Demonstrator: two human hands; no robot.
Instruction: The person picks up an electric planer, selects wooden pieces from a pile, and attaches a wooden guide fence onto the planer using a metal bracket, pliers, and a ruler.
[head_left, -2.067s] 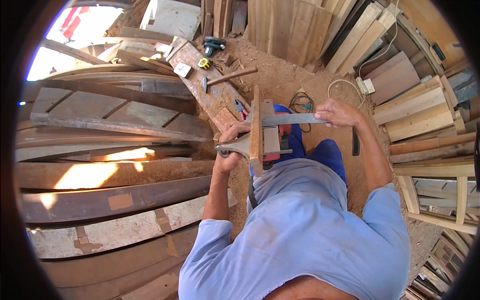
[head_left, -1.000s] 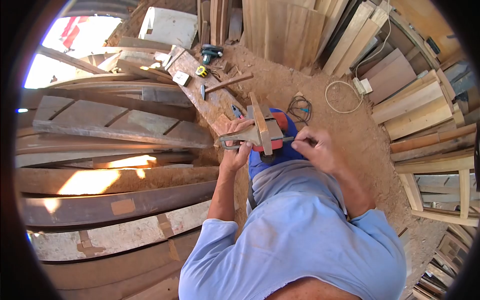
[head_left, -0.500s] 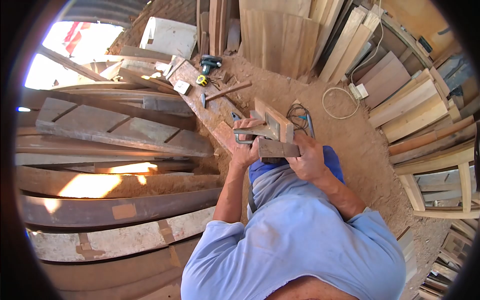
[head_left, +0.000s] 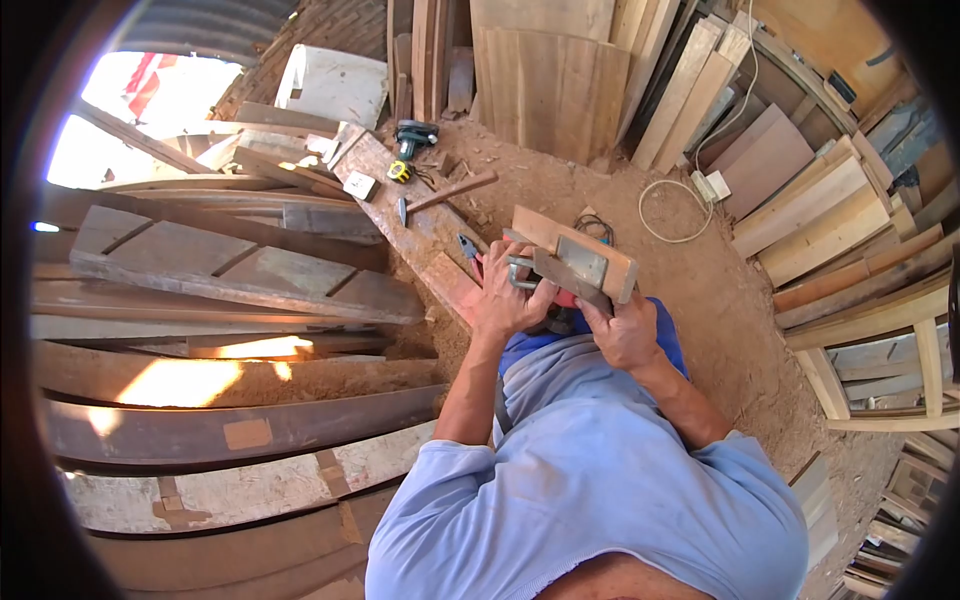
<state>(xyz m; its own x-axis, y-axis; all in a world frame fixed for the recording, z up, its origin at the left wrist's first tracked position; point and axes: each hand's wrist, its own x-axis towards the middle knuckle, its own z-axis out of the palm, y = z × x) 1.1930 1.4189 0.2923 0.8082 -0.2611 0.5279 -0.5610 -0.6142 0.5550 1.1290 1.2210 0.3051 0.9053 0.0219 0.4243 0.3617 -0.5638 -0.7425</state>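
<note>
In front of my lap I hold a wooden piece with a metal plate (head_left: 588, 262) set in its face; its exact kind I cannot make out. My left hand (head_left: 512, 302) is closed at its left end, fingers around a grey U-shaped metal part (head_left: 519, 270). My right hand (head_left: 630, 332) grips its lower right end, thumb on a dark flat bar (head_left: 568, 277) that crosses the front. Something red and black shows beneath, mostly hidden by my hands. Just left of my left hand lie pliers (head_left: 469, 250) with red handles.
A plank (head_left: 372, 208) on the left bears a hammer (head_left: 452, 192), a yellow tape measure (head_left: 400, 171), a green and black power tool (head_left: 414, 137) and a small white box (head_left: 360, 185). Stacked beams (head_left: 240, 425) fill the left. A white cable (head_left: 645, 215) lies on the dirt floor.
The wooden piece has turned in my hands, so its metal plate now faces up more. My right hand has shifted slightly right and down. The red part beneath has come into view.
</note>
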